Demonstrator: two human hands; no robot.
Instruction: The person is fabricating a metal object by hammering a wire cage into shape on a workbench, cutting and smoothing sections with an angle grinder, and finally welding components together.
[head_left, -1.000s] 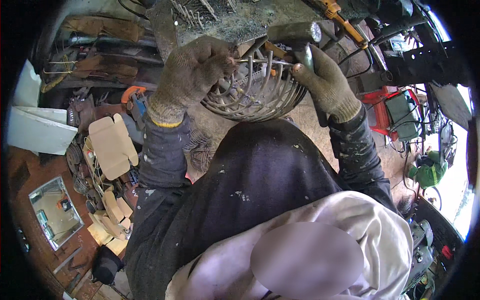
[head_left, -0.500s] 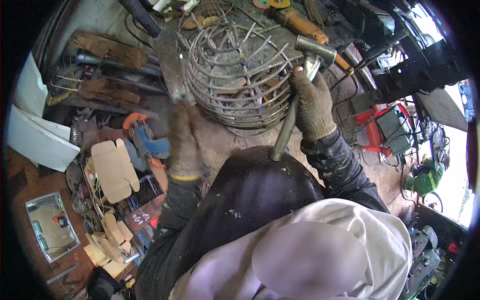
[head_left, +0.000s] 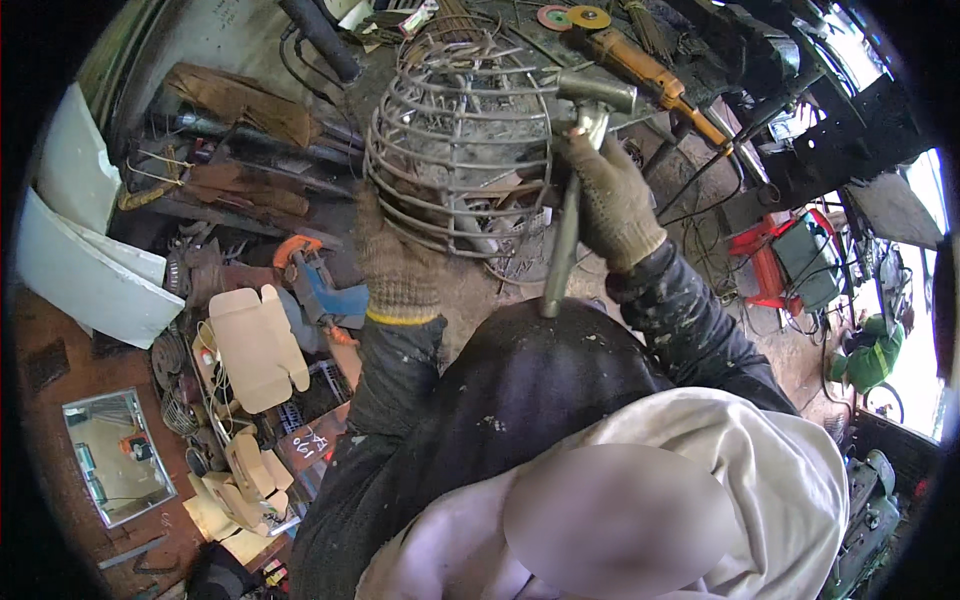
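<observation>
One wire cage [head_left: 462,150], dome-shaped, sits on the cluttered surface [head_left: 700,60] at top centre. Left hand [head_left: 397,262] grips its lower rim, grip closed on a wire, likely to steady it against blows. Right hand [head_left: 612,200] holds one hammer [head_left: 575,170], grip wrapped round the handle, head touching the cage's right side. Two gloves. One orange angle grinder [head_left: 640,65] lies behind; two discs beside it, possibly more.
</observation>
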